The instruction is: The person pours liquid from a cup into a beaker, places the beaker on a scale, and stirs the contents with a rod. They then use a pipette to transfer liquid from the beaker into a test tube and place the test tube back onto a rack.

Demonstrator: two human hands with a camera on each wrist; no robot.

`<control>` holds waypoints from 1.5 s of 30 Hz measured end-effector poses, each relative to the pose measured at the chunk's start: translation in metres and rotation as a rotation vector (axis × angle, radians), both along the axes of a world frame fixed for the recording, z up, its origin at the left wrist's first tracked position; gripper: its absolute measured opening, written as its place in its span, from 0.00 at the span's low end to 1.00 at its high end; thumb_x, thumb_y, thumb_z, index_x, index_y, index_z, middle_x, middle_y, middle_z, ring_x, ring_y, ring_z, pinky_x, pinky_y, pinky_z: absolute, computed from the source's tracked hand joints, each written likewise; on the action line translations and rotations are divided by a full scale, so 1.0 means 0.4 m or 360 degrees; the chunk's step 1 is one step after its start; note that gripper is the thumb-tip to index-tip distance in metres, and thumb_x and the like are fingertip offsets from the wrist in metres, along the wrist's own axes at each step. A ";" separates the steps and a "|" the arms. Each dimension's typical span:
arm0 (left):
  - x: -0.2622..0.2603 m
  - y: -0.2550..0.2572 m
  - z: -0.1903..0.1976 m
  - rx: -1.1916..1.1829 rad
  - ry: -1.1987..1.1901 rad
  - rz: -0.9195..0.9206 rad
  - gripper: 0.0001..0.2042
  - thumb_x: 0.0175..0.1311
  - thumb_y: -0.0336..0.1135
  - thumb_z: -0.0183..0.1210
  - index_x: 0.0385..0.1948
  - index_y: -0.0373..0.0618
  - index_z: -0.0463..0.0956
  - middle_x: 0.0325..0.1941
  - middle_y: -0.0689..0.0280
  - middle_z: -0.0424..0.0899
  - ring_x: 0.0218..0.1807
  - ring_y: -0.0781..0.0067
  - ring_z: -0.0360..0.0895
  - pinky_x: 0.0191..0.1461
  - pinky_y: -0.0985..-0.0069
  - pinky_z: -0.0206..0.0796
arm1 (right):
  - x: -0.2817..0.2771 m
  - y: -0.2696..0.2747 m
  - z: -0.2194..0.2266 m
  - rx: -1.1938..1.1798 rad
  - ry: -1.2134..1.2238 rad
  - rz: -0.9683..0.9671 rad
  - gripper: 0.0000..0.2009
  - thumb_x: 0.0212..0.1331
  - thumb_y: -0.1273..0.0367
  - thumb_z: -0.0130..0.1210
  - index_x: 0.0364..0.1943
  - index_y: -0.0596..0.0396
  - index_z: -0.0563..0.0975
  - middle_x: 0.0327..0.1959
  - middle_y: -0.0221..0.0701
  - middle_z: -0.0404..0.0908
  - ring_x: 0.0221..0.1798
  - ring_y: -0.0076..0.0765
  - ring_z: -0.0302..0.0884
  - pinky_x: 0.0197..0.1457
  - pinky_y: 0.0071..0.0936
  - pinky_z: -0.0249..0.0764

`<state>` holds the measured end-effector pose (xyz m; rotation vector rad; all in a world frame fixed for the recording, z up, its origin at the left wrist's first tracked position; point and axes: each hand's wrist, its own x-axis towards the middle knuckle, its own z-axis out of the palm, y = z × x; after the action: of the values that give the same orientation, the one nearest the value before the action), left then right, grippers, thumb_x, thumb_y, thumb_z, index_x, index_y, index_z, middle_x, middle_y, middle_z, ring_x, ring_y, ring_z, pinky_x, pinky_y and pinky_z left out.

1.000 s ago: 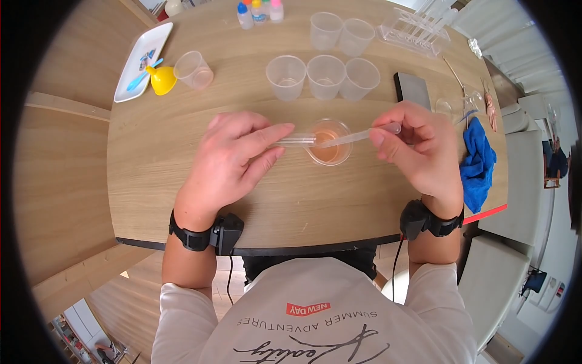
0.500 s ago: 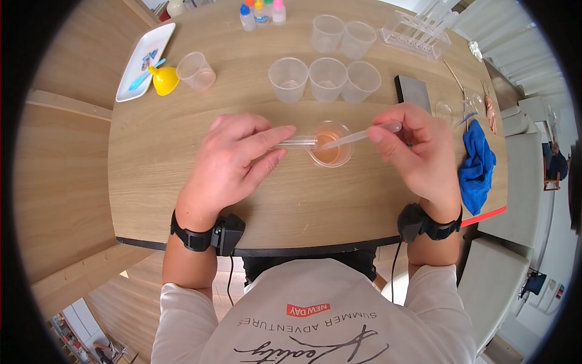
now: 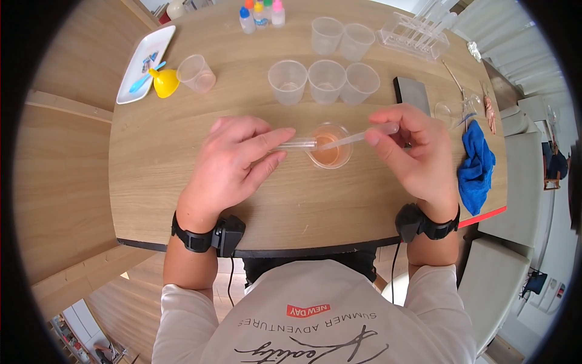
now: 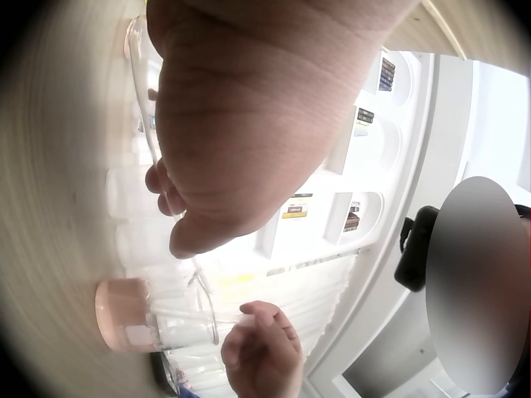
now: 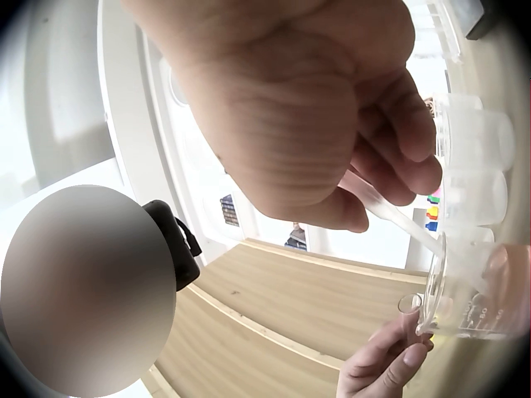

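Note:
My left hand (image 3: 233,158) holds a clear test tube (image 3: 297,144) almost level, its mouth over the left side of a beaker (image 3: 344,159). Pinkish-orange liquid (image 4: 120,315) fills the lower part of the beaker, which stands on the table. From the right, my right hand (image 3: 415,148) pinches a translucent plastic dropper (image 3: 354,138) near its bulb. The dropper slants down leftward, its tip overlapping the tube's mouth in the head view. In the right wrist view the tube's round mouth (image 5: 409,303) shows beside the beaker's rim.
Several plastic cups (image 3: 287,85) stand beyond the beaker, with dropper bottles (image 3: 260,17) and a test tube rack (image 3: 415,39) farther back. A yellow funnel (image 3: 164,83), a white tray (image 3: 124,91) and another cup (image 3: 197,74) are at left. A blue cloth (image 3: 476,170) and a grey box (image 3: 412,96) lie right.
My right hand has shifted slightly leftward with the dropper. The left hand and test tube keep nearly the same pose, and the beaker stays in place.

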<state>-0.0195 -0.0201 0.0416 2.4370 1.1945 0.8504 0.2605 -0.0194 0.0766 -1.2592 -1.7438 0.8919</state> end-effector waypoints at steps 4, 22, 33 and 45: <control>0.001 0.000 -0.003 0.0004 -0.0022 0.0005 0.16 0.54 0.30 0.70 0.47 0.49 0.85 0.40 0.65 0.82 0.44 0.63 0.75 0.51 0.69 0.67 | 0.012 0.007 -0.006 -0.0023 0.0028 0.0041 0.05 0.60 0.75 0.64 0.38 0.60 0.81 0.24 0.24 0.79 0.24 0.13 0.72 0.26 0.14 0.66; -0.002 -0.003 -0.001 0.0016 -0.0030 0.0030 0.16 0.54 0.30 0.70 0.47 0.51 0.86 0.39 0.65 0.82 0.43 0.63 0.75 0.50 0.69 0.67 | 0.115 0.045 0.010 -0.0135 0.0660 -0.0274 0.03 0.64 0.72 0.61 0.36 0.57 0.81 0.22 0.27 0.81 0.18 0.17 0.73 0.20 0.13 0.63; -0.001 0.000 -0.003 0.0034 -0.0045 -0.0011 0.17 0.53 0.31 0.70 0.47 0.50 0.86 0.38 0.65 0.82 0.43 0.63 0.75 0.50 0.69 0.67 | 0.076 0.025 0.018 -0.0146 0.0431 -0.0278 0.02 0.64 0.74 0.61 0.36 0.58 0.81 0.22 0.26 0.80 0.20 0.17 0.75 0.23 0.13 0.66; -0.002 0.002 -0.005 0.0042 -0.0060 -0.0012 0.16 0.53 0.31 0.70 0.47 0.51 0.86 0.38 0.65 0.82 0.42 0.63 0.75 0.50 0.69 0.67 | 0.052 -0.002 0.025 0.0013 0.0288 -0.0111 0.06 0.56 0.80 0.66 0.35 0.58 0.81 0.23 0.22 0.78 0.24 0.12 0.68 0.26 0.14 0.61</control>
<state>-0.0204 -0.0193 0.0395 2.4332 1.1672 0.9115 0.2814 -0.0200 0.0867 -1.1885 -1.5510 0.9276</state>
